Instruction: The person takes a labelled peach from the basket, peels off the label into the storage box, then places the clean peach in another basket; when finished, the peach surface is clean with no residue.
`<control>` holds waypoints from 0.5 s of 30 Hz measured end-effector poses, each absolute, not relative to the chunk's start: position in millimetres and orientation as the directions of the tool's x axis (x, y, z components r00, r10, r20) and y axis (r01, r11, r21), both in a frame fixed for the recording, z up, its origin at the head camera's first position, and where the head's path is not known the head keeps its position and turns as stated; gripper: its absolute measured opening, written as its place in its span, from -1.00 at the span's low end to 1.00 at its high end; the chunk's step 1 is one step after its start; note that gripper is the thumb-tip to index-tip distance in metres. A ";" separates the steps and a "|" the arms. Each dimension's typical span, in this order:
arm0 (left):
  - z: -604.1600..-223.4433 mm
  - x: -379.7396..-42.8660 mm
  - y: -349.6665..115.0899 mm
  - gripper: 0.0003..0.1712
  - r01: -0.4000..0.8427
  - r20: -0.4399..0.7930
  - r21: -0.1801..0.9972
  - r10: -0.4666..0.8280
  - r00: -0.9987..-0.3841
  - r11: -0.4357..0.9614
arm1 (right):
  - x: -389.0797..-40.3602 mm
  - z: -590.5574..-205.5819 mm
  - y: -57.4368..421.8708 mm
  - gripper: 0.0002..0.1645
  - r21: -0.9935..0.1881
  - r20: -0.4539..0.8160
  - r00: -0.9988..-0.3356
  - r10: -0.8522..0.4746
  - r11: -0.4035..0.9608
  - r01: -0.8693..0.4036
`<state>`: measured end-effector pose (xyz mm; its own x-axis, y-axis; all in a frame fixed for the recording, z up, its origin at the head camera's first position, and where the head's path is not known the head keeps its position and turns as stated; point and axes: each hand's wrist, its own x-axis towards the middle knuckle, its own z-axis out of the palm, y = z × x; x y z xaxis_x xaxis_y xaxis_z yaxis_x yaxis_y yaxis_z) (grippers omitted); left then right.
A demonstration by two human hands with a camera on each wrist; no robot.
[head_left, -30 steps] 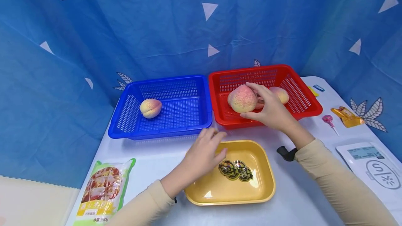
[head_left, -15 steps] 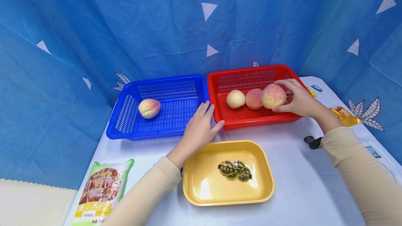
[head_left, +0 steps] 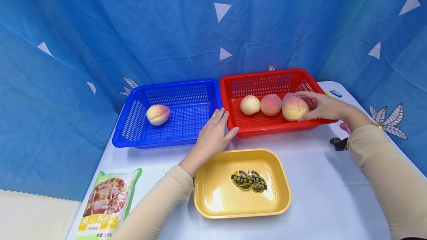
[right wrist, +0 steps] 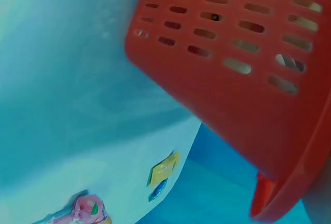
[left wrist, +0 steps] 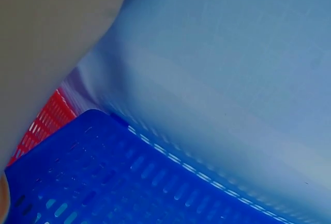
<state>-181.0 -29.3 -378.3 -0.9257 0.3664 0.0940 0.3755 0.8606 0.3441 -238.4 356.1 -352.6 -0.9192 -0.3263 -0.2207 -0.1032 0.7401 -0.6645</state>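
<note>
In the head view, my right hand [head_left: 321, 107] reaches over the right end of the red basket [head_left: 253, 133] and grips a large pink-and-yellow peach [head_left: 295, 108] inside it, thumb in front and fingers behind. To its left, a pink peach [head_left: 271, 105] and a pale yellow peach [head_left: 250, 105] sit side by side on the basket floor. My left hand [head_left: 212, 133] rests at the front right corner of the blue basket [head_left: 173, 142], its fingers extended and thumb apart. One peach [head_left: 158, 115] lies in that blue basket. The right wrist view shows the red basket's slotted wall [right wrist: 222, 69].
A yellow tray [head_left: 242, 210] with several round black-and-gold stickers [head_left: 249, 181] stands in front of the baskets. A food bag [head_left: 106, 203] lies at the front left. Beyond the red basket's right end are a pink lollipop [right wrist: 89, 208] and a yellow packet [right wrist: 164, 169].
My right hand has carried the large peach rightward and lowered it into the right part of the red basket. My left hand has moved from above the tray to the blue basket's corner.
</note>
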 end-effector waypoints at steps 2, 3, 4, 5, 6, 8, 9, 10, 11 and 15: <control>-378.6 -180.9 -29.6 -0.14 0.373 0.091 0.344 0.365 -0.926 0.861 | -240.1 -351.3 354.0 0.14 -0.672 -0.245 -0.907 -0.343 0.734 -0.096; -378.8 -180.9 -29.7 -0.14 0.372 0.089 0.345 0.364 -0.927 0.862 | -241.0 -350.8 352.4 0.14 -0.676 -0.258 -0.902 -0.347 0.732 -0.088; -379.0 -180.9 -29.8 -0.14 0.371 0.088 0.346 0.364 -0.927 0.862 | -242.0 -350.4 350.3 0.13 -0.677 -0.266 -0.897 -0.354 0.731 -0.088; -379.2 -181.0 -29.9 -0.13 0.369 0.086 0.348 0.363 -0.928 0.862 | -243.3 -350.4 347.5 0.12 -0.679 -0.265 -0.890 -0.370 0.728 -0.100; -379.5 -181.1 -30.0 -0.13 0.368 0.084 0.349 0.362 -0.928 0.862 | -244.7 -350.6 344.3 0.09 -0.680 -0.261 -0.885 -0.386 0.724 -0.115; -379.8 -181.4 -30.0 -0.13 0.366 0.082 0.350 0.361 -0.929 0.862 | -247.0 -351.4 336.9 0.03 -0.665 -0.246 -0.878 -0.410 0.731 -0.155; -380.0 -181.5 -30.0 -0.13 0.366 0.082 0.350 0.361 -0.929 0.862 | -248.1 -352.1 333.1 0.00 -0.651 -0.233 -0.877 -0.419 0.738 -0.179; -380.1 -181.6 -30.0 -0.13 0.367 0.084 0.349 0.361 -0.929 0.862 | -248.7 -352.7 329.5 -0.03 -0.629 -0.220 -0.878 -0.424 0.750 -0.205; -380.1 -181.8 -29.9 -0.13 0.369 0.086 0.348 0.362 -0.928 0.862 | -249.3 -353.6 326.3 -0.05 -0.607 -0.210 -0.880 -0.427 0.762 -0.225; -379.3 -181.4 -29.3 -0.13 0.375 0.087 0.350 0.369 -0.925 0.858 | -248.4 -358.0 320.8 0.02 -0.518 -0.245 -0.900 -0.360 0.833 -0.192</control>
<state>-181.4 -29.3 -379.3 -0.9254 0.3689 0.0867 0.3750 0.8585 0.3498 -248.4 320.8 -358.0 -0.9002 -0.3597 -0.2454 -0.1917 0.8334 -0.5183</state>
